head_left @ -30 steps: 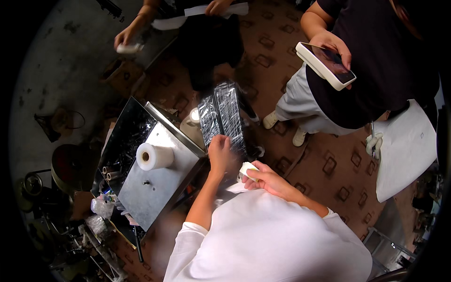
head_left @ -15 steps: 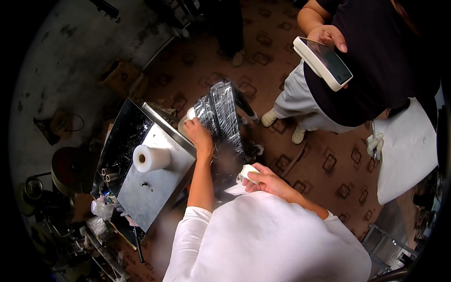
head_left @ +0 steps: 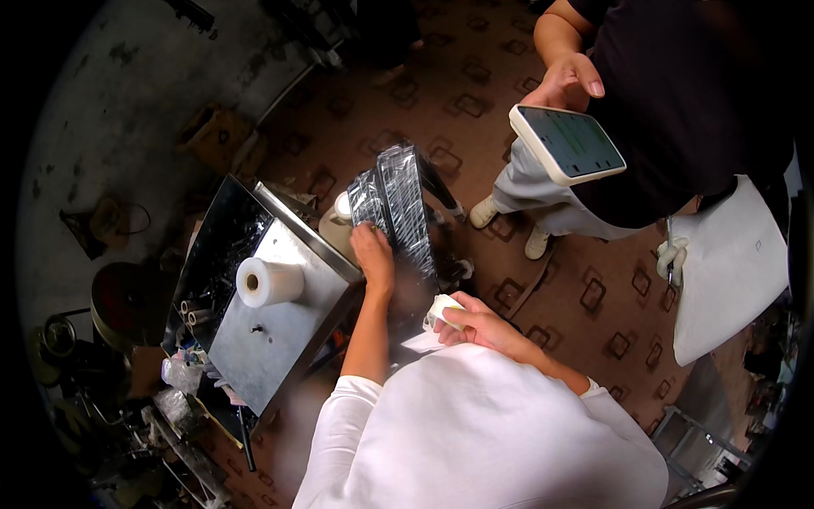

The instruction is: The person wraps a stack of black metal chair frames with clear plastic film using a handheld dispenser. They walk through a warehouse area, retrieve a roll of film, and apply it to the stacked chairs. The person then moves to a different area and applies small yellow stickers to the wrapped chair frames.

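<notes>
A bundle wrapped in shiny black plastic film (head_left: 405,199) stands upright in front of me. My left hand (head_left: 373,254) is at its lower left edge, fingers curled together and their tips hidden, so what they pinch does not show. Close to my body, my right hand (head_left: 487,327) is closed round a small white roll (head_left: 444,310), which looks like tape. A loose translucent strip hangs at the roll's left side. Beyond my left fingers, a pale round piece (head_left: 342,205) shows beside the bundle.
To the left, a metal-topped bench (head_left: 271,348) carries a roll of clear film (head_left: 270,282). A black tray (head_left: 242,229) with scraps borders it. At the right a person holds a phone (head_left: 568,144) near a white sheet (head_left: 733,263). Patterned carpet (head_left: 593,293) covers the floor.
My left hand has moved right and nearer to me, from beside the pale round piece to the bundle's edge. My right hand keeps the roll. The other person's phone has tilted.
</notes>
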{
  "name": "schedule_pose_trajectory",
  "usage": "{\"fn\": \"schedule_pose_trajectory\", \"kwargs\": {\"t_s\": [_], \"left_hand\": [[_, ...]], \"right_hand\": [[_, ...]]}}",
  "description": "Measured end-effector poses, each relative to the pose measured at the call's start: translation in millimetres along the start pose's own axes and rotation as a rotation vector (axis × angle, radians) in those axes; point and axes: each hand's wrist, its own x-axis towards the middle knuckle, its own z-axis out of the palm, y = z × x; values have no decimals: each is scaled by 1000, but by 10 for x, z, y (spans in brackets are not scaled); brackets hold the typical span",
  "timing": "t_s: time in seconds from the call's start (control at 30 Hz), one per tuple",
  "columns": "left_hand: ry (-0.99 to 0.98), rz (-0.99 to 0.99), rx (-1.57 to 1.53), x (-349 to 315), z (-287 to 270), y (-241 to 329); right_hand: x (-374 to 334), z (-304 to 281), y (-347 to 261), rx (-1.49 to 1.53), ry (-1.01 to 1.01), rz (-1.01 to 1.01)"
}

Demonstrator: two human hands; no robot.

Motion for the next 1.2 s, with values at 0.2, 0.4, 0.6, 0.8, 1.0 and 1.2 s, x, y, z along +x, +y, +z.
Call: {"fn": "schedule_pose_trajectory", "kwargs": {"t_s": [0.2, 0.4, 0.6, 0.8, 1.0, 1.2], "left_hand": [[-61, 205, 40, -342, -50, -64], [-152, 403, 583, -537, -304, -28], [-95, -97, -454, -331, -795, 390], [-125, 179, -584, -138, -1214, 962], [-330, 385, -558, -170, -1078, 1203], [-436, 97, -819, -234, -1038, 1157]], "right_hand": [[314, 84, -234, -144, 68, -180], [591, 1113, -910, -1014, 50, -1316], [612, 671, -1010, -1099, 387, -1263], [590, -19, -854, -239, 72, -423], [475, 43, -622, 95, -175, -191], [360, -65, -480, -22, -196, -293]]}}
